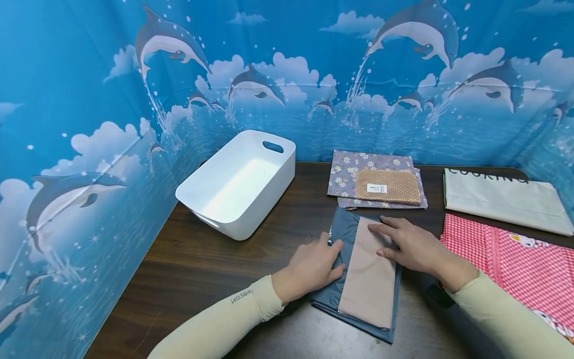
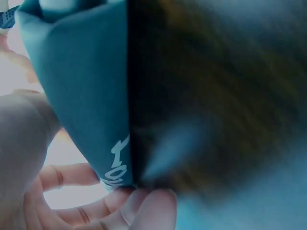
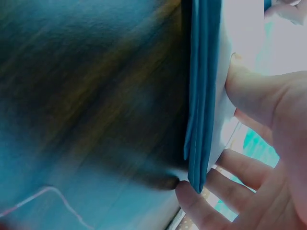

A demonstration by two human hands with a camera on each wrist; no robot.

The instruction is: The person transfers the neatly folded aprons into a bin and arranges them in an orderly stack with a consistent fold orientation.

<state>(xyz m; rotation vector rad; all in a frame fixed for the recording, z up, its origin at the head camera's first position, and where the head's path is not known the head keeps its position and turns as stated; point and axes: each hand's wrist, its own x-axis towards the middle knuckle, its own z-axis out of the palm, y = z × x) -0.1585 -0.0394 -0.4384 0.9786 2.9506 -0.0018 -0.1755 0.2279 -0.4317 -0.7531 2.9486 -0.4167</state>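
Observation:
A folded dark blue-grey cloth (image 1: pixel 343 233) with a pale pink panel (image 1: pixel 368 279) on its top lies on the table in the head view. At its left edge, my left hand (image 1: pixel 312 264) touches it with loosely bent fingers. White lettering (image 2: pixel 116 163) shows on that edge in the left wrist view, close to the fingertips. My right hand (image 1: pixel 412 245) rests on the upper right part of the pink panel. In the right wrist view, its thumb lies on the panel, and its fingers are spread by the stacked fold layers (image 3: pixel 201 110).
A white plastic bin (image 1: pixel 269 199) stands at the back left. Behind the cloth lie a folded purple floral cloth (image 1: pixel 345 172) and a tan dotted piece (image 1: pixel 390 184) with a label. To the right are a folded cream cloth (image 1: pixel 502 199) and a red checked cloth (image 1: pixel 515 264).

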